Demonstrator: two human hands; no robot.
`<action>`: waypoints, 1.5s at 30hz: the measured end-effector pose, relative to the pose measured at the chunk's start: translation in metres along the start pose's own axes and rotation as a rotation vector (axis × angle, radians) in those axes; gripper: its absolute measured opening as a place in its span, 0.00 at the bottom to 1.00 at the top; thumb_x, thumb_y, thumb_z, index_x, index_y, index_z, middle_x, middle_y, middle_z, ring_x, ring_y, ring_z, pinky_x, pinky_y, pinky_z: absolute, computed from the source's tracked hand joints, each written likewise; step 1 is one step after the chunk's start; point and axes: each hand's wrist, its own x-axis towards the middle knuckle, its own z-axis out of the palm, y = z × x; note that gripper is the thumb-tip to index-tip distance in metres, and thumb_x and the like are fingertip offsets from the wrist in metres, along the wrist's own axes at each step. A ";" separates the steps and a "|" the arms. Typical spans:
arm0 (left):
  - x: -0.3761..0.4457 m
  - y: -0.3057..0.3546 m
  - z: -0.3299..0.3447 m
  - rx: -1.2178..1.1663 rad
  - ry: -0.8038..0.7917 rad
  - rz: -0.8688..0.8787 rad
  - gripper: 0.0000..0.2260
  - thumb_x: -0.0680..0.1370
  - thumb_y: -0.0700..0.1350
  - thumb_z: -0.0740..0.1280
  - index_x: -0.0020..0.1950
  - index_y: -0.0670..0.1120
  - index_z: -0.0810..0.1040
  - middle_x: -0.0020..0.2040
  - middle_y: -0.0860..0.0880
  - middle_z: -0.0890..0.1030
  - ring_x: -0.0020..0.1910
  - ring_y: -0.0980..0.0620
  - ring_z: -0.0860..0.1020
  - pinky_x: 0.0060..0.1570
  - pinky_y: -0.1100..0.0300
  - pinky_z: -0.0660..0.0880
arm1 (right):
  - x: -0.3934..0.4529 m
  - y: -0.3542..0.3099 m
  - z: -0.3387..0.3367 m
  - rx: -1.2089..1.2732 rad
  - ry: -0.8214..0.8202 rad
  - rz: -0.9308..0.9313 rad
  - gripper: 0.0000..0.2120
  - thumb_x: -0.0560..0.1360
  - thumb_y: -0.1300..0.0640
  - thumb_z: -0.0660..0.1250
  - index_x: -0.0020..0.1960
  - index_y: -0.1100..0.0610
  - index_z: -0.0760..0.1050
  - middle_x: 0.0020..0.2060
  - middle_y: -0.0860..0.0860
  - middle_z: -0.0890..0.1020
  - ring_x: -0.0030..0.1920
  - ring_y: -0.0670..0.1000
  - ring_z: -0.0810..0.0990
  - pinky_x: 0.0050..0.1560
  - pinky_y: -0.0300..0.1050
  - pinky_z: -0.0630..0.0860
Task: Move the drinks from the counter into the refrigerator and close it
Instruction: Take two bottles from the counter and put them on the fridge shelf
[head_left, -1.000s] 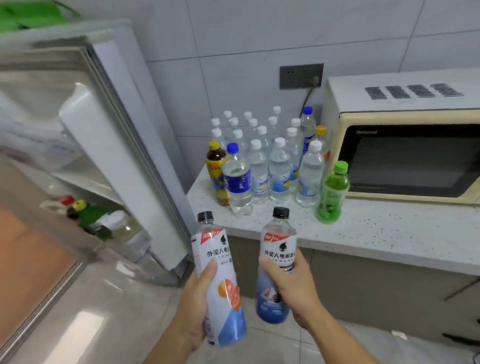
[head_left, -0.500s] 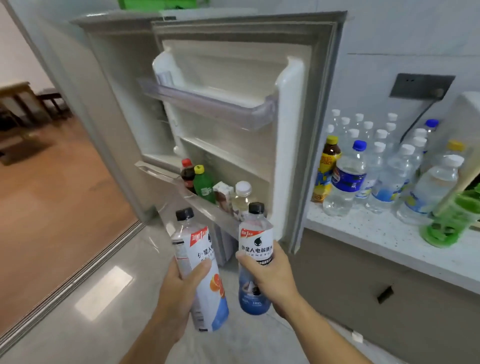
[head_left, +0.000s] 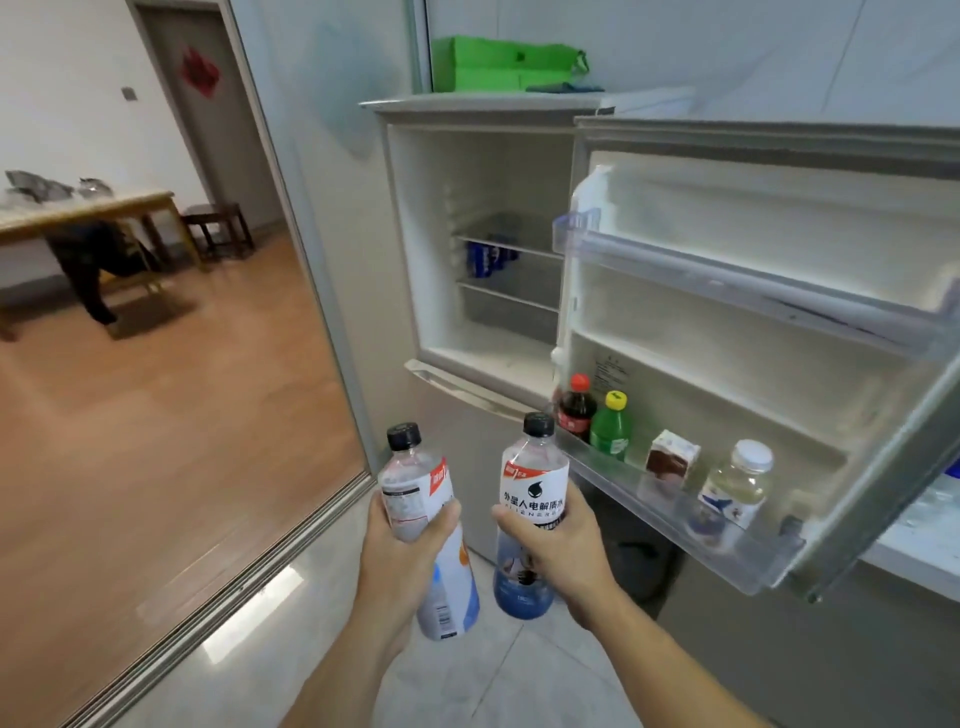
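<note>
My left hand (head_left: 402, 551) grips a black-capped bottle with a white and orange label (head_left: 415, 499). My right hand (head_left: 558, 540) grips a second black-capped bottle with a white and blue label (head_left: 532, 483). Both are held upright in front of the open refrigerator (head_left: 415, 218). Its door (head_left: 779, 218) swings out to the right. The door's lower rack (head_left: 675, 514) holds a cola bottle (head_left: 575, 408), a green bottle (head_left: 612, 426), a small carton (head_left: 670, 457) and a white-capped bottle (head_left: 735, 483). Blue cans (head_left: 488, 257) sit on an inner wire shelf.
A green bag (head_left: 498, 65) lies on top of the refrigerator. The counter edge (head_left: 919, 551) shows at the far right behind the door. A sliding-door track (head_left: 208, 597) splits the tiled floor from a wooden-floored room with a table (head_left: 78, 215) and stool (head_left: 218, 226).
My view has swung left from the counter to the refrigerator. Both hands still hold their bottles, now nearer the open compartment. The counter's bottles and microwave have left the view.
</note>
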 end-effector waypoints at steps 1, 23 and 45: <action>0.010 0.003 -0.005 -0.005 0.001 0.008 0.27 0.59 0.61 0.78 0.56 0.64 0.75 0.51 0.56 0.85 0.48 0.52 0.84 0.49 0.49 0.80 | 0.008 -0.001 0.009 -0.003 0.008 0.000 0.22 0.65 0.49 0.81 0.55 0.43 0.76 0.47 0.41 0.85 0.47 0.41 0.84 0.39 0.35 0.80; 0.344 0.032 -0.004 0.167 -0.235 0.033 0.25 0.67 0.42 0.80 0.60 0.53 0.74 0.47 0.50 0.84 0.44 0.49 0.85 0.40 0.56 0.80 | 0.284 0.026 0.118 0.018 0.327 0.097 0.23 0.64 0.61 0.80 0.53 0.48 0.73 0.37 0.43 0.85 0.35 0.44 0.84 0.33 0.34 0.77; 0.672 0.009 0.103 0.484 -0.692 0.043 0.31 0.61 0.51 0.83 0.60 0.54 0.75 0.51 0.54 0.83 0.50 0.51 0.82 0.53 0.50 0.80 | 0.508 0.051 0.135 -0.185 0.794 0.262 0.28 0.59 0.50 0.81 0.56 0.44 0.74 0.44 0.45 0.85 0.44 0.48 0.84 0.45 0.48 0.83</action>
